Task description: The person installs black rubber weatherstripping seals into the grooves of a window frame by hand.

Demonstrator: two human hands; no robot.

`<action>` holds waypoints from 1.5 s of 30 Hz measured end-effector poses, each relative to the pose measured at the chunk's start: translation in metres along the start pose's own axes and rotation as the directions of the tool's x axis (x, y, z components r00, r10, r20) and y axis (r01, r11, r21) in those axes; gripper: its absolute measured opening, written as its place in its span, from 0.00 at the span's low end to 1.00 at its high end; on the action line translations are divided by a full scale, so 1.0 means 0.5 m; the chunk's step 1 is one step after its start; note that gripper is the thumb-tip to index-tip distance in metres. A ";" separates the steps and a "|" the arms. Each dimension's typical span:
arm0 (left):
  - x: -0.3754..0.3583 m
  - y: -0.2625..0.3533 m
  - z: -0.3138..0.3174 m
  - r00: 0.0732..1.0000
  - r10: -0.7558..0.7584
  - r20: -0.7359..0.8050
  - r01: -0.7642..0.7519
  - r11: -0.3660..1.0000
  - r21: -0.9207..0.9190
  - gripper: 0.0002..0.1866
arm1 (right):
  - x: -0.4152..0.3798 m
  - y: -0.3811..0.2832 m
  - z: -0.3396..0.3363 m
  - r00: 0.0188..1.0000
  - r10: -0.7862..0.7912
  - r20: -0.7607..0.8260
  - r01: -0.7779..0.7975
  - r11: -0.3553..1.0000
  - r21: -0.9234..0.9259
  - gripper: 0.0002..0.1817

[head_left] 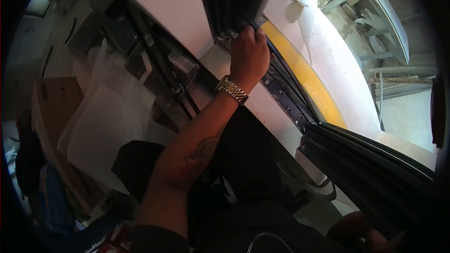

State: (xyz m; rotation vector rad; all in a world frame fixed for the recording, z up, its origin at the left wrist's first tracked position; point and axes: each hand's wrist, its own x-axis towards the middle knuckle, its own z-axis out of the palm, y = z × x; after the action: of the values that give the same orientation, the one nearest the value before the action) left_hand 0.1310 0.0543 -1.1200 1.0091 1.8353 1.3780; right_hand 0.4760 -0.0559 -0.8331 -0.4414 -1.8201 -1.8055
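Reaching up toward twelve o'clock, the left hand [249, 54] curls its fingers [247, 32] over the lower end of a dark window frame [234, 0], where a thin black rubber strip [255, 23] meets the frame's corner. The fingers are bent tight against that edge, so the hand appears closed on the frame end, though the fingertips themselves are hidden behind it. A metal wristwatch [231, 89] sits on the wrist just below, and the bare forearm runs down toward seven o'clock.

At five o'clock, in the bottom corner, the right hand [382, 241] shows only in part, lying just under a second dark frame section [370, 168] that slants across the lower right. Whether it grips anything cannot be told.

Between the two frames, a yellow band [304, 75] curves along a white wall [328, 61] toward three o'clock. A dark track with small holes [286, 96] lies beside the band. At nine o'clock, cardboard boxes [54, 107] and white plastic sheeting [105, 122] lie well apart from both hands.
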 end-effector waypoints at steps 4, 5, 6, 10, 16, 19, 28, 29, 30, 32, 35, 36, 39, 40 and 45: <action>-0.005 0.006 0.002 1.000 0.026 -0.015 -0.025 0.996 0.087 0.16 | 0.000 0.001 0.010 1.000 -0.008 -0.014 0.008 0.999 0.038 0.24; -0.006 0.003 0.005 1.000 0.021 -0.020 -0.020 0.996 0.086 0.16 | 0.001 0.004 0.012 1.000 -0.010 -0.013 0.010 0.999 0.047 0.24; -0.006 0.000 0.008 1.000 0.021 -0.017 -0.019 0.998 0.067 0.15 | 0.001 0.004 0.012 1.000 -0.014 -0.015 0.015 0.999 0.052 0.24; -0.020 0.028 0.003 0.999 0.030 -0.032 -0.030 1.000 -0.007 0.13 | 0.007 0.003 0.018 1.000 -0.020 -0.019 0.022 0.997 0.080 0.24; -0.047 0.085 -0.008 0.995 0.094 -0.038 -0.095 0.995 -0.029 0.11 | 0.024 0.008 -0.001 0.997 -0.059 0.043 0.055 0.994 0.090 0.22; -0.085 0.103 -0.013 0.980 0.135 -0.144 -0.138 0.990 -0.008 0.12 | -0.007 0.005 -0.016 0.995 0.087 0.039 -0.085 0.996 -0.041 0.23; -0.127 0.072 -0.052 0.982 -0.068 -0.174 0.018 0.962 -0.272 0.16 | -0.022 0.037 -0.051 0.992 0.110 -0.055 -0.114 0.991 -0.075 0.19; -0.124 0.068 -0.062 0.988 -0.061 -0.145 0.013 0.950 -0.313 0.18 | -0.016 0.034 -0.056 0.997 0.067 -0.037 -0.071 0.992 -0.107 0.19; -0.122 0.066 -0.065 0.990 -0.075 -0.119 0.025 0.927 -0.374 0.18 | -0.012 0.034 -0.058 0.999 0.040 -0.017 -0.042 0.991 -0.129 0.19; -0.123 0.066 -0.062 0.993 -0.086 -0.076 0.048 0.915 -0.400 0.17 | -0.005 0.025 -0.062 1.000 -0.017 0.010 0.018 0.987 -0.163 0.19; -0.119 0.032 -0.054 1.000 -0.010 0.016 0.017 0.856 -0.517 0.17 | 0.001 0.021 -0.058 0.998 -0.061 0.033 0.066 0.982 -0.176 0.19; -0.119 0.029 -0.055 0.999 -0.008 0.045 0.030 0.851 -0.524 0.17 | 0.001 0.019 -0.056 0.997 -0.068 0.046 0.075 0.983 -0.170 0.19; -0.113 0.022 -0.039 0.999 -0.013 0.044 0.035 0.841 -0.540 0.17 | -0.005 0.015 -0.036 0.993 -0.094 0.071 0.105 0.980 -0.170 0.19; -0.110 0.015 -0.035 0.998 0.003 0.062 0.031 0.839 -0.543 0.17 | -0.006 0.014 -0.034 0.992 -0.099 0.076 0.111 0.978 -0.177 0.19; -0.090 -0.016 -0.020 0.992 -0.044 0.116 0.104 0.801 -0.590 0.16 | -0.013 0.005 -0.036 0.990 -0.086 0.113 0.104 0.980 -0.168 0.19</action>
State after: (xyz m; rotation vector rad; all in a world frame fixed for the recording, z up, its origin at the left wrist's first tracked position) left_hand 0.1442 0.0094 -1.1234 0.6437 1.2148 1.6719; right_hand 0.4851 -0.0725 -0.8355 -0.5323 -1.7872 -2.0522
